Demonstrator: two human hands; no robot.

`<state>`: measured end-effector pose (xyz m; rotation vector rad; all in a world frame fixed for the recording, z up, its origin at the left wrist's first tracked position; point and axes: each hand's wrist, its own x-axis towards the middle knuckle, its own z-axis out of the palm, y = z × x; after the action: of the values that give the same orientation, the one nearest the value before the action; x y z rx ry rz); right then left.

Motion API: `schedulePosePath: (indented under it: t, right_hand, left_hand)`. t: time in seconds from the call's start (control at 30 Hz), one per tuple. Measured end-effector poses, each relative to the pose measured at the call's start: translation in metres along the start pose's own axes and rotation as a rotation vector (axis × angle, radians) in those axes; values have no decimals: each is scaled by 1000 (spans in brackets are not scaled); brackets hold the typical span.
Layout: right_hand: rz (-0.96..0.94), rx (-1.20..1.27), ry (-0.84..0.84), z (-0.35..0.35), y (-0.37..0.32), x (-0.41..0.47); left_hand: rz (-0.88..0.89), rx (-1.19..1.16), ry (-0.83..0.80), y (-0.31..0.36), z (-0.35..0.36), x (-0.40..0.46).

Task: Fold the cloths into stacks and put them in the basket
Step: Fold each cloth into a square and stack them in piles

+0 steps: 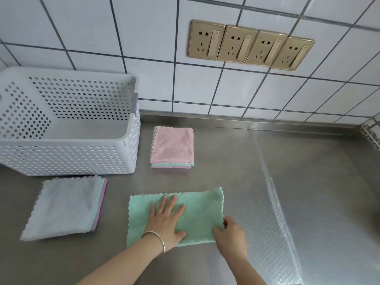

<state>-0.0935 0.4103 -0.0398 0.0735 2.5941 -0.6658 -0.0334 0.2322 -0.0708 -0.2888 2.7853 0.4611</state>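
**Bench inventory: one cloth mid-fold, two stacks waiting, basket unfilled**

1. Green cloth (197,210). Lies flat on the steel bench (236,153), front centre, as a long rectangle; probably already halved once, with the second fold to come.

2. Left hand (167,220). Flat, fingers spread, palm pressing the cloth's left half. Judged purpose: an anchor, so the fabric does not slide on smooth steel while the other side is lifted. A bangle (156,239) sits on the wrist.

3. Right hand (231,233). At the cloth's right near corner, fingers curled onto the edge, apparently pinching it; the exact grip is blurred. Placed there, it can carry that side over toward the left.

4. Pink stack (172,146). Small folded square, green and purple layers beneath, behind the green cloth and just right of the basket, within easy reach for loading.

5. Grey stack (65,204). Larger, looser, green and purple edges showing at its right side; sits in front of the basket, apart from it.

6. Basket (67,157). White, perforated, rear left against the tiled wall; no cloth visible inside.

7. Sockets (249,45). Four, on the wall above.
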Motion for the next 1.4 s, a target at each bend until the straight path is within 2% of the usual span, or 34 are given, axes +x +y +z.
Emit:
schedulePosePath:
  t: [0.03, 0.13, 0.23, 0.43, 0.57, 0.7, 0.83, 1.0, 1.1, 1.23, 1.4]
  right_hand:
    - [-49, 9, 52, 0, -6, -4]
    - [-209, 29, 148, 4, -23, -18]
    - [-351, 35, 217, 9, -38, -28]
    - [-513, 48, 287, 24, -52, -38]
    - [-588, 62, 283, 35, -56, -43]
    - [-689, -27, 262, 43, -62, -47]
    - [-784, -193, 245, 48, -62, -49]
    - [-1037, -186, 320, 57, -57, -46]
    - [-979, -117, 355, 64, -51, -41]
    - [-839, -347, 128, 70, -45, -27]
    - [-846, -468, 30, 79, -45, -17]
  left_hand:
    - [-28, -137, 6, 7, -8, 0]
    - [-38, -605, 220, 28, -36, -4]
    - [23, -770, 248, 46, -57, -7]
    - [-206, -708, 323, 37, -67, -7]
    - [-346, -795, 311, 31, -67, -11]
    - [-510, -916, 273, 24, -65, -12]
    - [-535, -964, 226, 19, -65, -16]
    - [-518, -874, 440, 1, -67, -21]
    - [-538, -790, 519, -9, -70, -27]
    - [-553, -685, 497, -30, -68, -30]
    - [-599, -734, 375, -57, -67, -30]
